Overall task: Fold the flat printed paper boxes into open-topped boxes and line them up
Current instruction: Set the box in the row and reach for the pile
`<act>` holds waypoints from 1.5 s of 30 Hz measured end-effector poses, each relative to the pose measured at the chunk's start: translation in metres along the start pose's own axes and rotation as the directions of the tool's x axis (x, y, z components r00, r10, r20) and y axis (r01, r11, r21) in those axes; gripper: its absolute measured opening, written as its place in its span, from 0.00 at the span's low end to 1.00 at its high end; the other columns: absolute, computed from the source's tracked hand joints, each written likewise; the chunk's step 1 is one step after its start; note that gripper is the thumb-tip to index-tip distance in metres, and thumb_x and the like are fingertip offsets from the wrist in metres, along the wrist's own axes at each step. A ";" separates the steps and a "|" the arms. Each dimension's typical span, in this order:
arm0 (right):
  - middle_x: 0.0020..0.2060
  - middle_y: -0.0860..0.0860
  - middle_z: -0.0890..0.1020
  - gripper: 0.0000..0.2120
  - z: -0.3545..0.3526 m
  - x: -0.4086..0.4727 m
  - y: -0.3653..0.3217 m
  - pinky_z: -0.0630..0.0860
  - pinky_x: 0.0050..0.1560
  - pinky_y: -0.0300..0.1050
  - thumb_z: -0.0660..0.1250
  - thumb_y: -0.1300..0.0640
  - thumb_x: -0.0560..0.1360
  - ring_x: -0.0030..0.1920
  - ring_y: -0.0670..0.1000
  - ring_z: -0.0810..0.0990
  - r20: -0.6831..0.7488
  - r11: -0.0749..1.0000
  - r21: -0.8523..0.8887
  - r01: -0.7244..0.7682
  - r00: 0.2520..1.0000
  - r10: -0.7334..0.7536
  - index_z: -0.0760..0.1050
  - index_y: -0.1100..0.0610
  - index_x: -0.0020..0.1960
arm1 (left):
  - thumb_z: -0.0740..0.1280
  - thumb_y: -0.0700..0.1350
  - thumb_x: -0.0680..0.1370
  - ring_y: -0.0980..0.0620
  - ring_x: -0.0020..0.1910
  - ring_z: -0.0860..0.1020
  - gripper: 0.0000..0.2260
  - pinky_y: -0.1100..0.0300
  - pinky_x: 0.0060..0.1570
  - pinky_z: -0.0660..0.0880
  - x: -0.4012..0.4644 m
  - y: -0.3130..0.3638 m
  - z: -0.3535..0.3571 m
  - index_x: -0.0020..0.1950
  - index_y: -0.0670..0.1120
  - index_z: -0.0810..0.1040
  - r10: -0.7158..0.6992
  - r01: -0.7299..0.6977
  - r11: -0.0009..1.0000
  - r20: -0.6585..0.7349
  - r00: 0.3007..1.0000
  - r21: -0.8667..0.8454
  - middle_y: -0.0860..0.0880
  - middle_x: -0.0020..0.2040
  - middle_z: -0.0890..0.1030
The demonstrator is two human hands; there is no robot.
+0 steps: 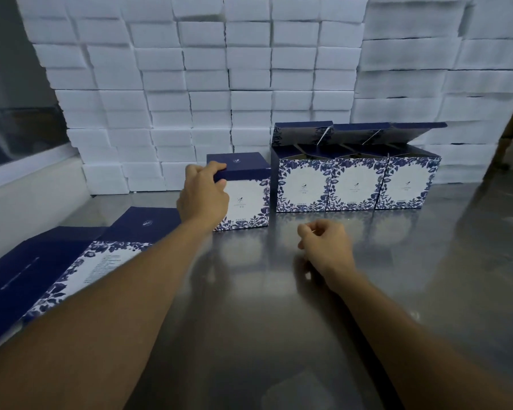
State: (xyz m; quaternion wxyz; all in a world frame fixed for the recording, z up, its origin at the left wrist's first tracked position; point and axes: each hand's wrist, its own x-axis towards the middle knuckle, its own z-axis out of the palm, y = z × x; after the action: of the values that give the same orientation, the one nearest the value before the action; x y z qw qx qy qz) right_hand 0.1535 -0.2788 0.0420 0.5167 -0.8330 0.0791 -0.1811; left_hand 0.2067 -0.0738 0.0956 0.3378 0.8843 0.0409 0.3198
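Note:
Three folded blue-and-white floral boxes (356, 184) stand side by side at the back of the steel table (279, 306), their lids standing open. Left of them stands a fourth folded box (249, 199) with a dark blue top. My left hand (203, 196) grips the front left corner of that top, fingers curled over its edge. My right hand (323, 244) hovers low over the table in front of the row, fingers loosely curled, holding nothing. Flat unfolded boxes (71, 261) lie in a pile at the left, partly under my left forearm.
A wall of stacked white foam blocks (219, 84) rises just behind the boxes. A white ledge (27, 196) and a window run along the left side. Bare steel surface lies in front of the row and to the right.

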 end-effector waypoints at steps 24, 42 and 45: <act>0.27 0.49 0.83 0.12 0.034 0.048 -0.001 0.83 0.45 0.50 0.61 0.48 0.66 0.25 0.49 0.82 -0.030 0.998 -0.054 -0.037 0.999 0.036 0.78 0.55 0.33 | 0.61 0.43 0.83 0.42 0.58 0.76 0.20 0.53 0.47 0.69 0.050 0.000 0.050 0.73 0.59 0.71 0.085 -0.089 0.995 0.074 0.994 0.050 0.47 0.64 0.75; 0.23 0.49 0.79 0.15 0.015 0.012 -0.003 0.67 0.33 0.38 0.68 0.58 0.73 0.21 0.39 0.69 0.035 0.989 0.138 0.058 0.997 -0.063 0.76 0.56 0.28 | 0.67 0.45 0.79 0.46 0.45 0.77 0.06 0.52 0.48 0.75 -0.057 -0.023 0.015 0.43 0.47 0.78 0.021 -0.098 0.974 0.351 0.936 0.203 0.47 0.46 0.79; 0.24 0.50 0.79 0.15 0.008 -0.011 -0.002 0.67 0.33 0.39 0.68 0.59 0.74 0.22 0.39 0.70 0.049 0.982 0.178 0.056 0.997 -0.065 0.76 0.60 0.30 | 0.65 0.44 0.80 0.45 0.47 0.80 0.06 0.51 0.51 0.78 -0.071 -0.009 -0.005 0.47 0.46 0.81 0.004 -0.169 0.922 0.427 0.904 0.349 0.45 0.47 0.83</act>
State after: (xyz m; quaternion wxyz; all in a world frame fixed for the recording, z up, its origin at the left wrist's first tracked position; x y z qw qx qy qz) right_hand 0.1463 -0.2681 0.0385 0.5849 -0.7905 0.0232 -0.1802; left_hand 0.1483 -0.0850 0.0547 0.1472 0.9812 -0.0118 0.1240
